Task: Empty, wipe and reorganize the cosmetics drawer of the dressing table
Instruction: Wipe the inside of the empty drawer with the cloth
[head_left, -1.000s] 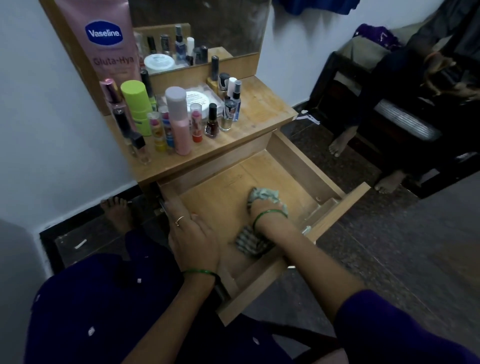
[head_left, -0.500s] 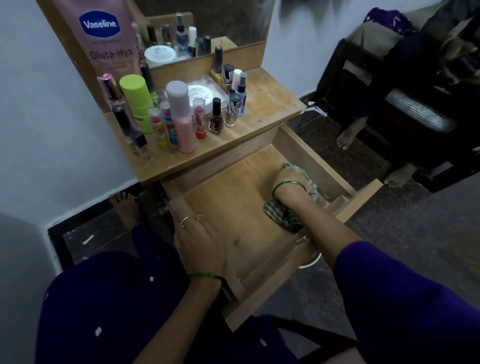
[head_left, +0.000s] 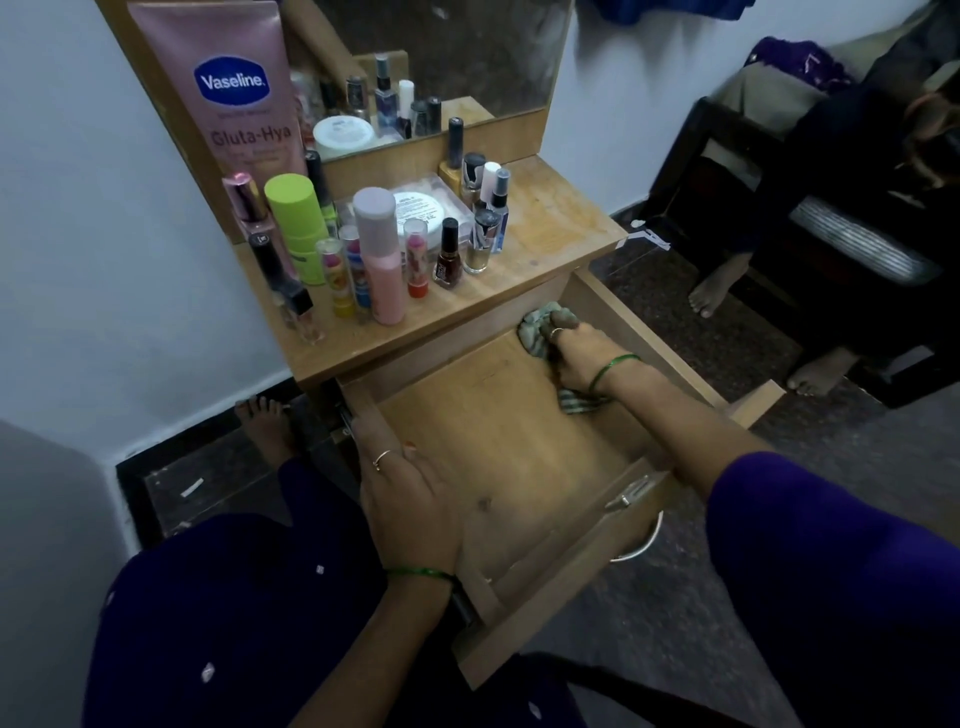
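Wiping cloth (head_left: 535, 327): gripped by right hand (head_left: 576, 353), mostly hidden beneath it, far drawer (head_left: 524, 587) corner. Left hand (head_left: 410, 504): flat, fingers relaxed, on the near drawer wall.

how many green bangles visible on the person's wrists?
2. One green bangle is on the right wrist, behind the right hand gripping the cloth in the drawer. The other is on the left wrist, behind the left hand at the drawer's left side.

Home bedroom: wooden dressing table (head_left: 550, 218), mirror (head_left: 457, 57), cosmetics bottles (head_left: 382, 254), tiled floor (head_left: 649, 618).
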